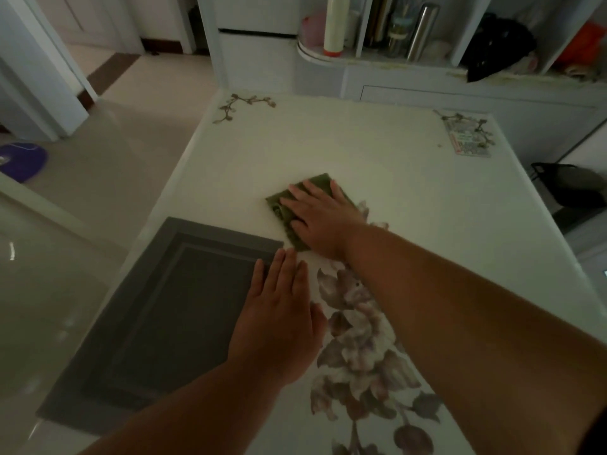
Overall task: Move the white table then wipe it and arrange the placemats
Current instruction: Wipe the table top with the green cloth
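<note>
Wiping is the step in hand. On the white table (328, 149) the right hand (320, 218) lies flat on a folded green cloth (295, 208), fingers straight and spread, palm pressing the cloth down near the middle of the top. The cloth sits just beyond the far right corner of a grey placemat (170, 310), close to it but apart from it as far as the view shows.

The left hand (279, 320) rests flat too, fingers straight and together, laid over the right edge of the placemat with the fingertips reaching its far corner (it looks to be steadying the mat, though that is a judgement). Neither hand grasps anything; both only press.

The placemat lies on the near left part of the table, its left edge running close along the table's edge. A printed flower pattern (358, 333) runs down the table top to the right of the left hand. A small card or sticker (468, 139) lies near the far right corner. Behind the table stands a white cabinet with a shelf (328, 59) holding bottles.

The next move likely calls for sweeping the cloth over the bare far and right parts, then lifting or shifting the mat to wipe beneath it before arranging. Only one placemat is in view.
</note>
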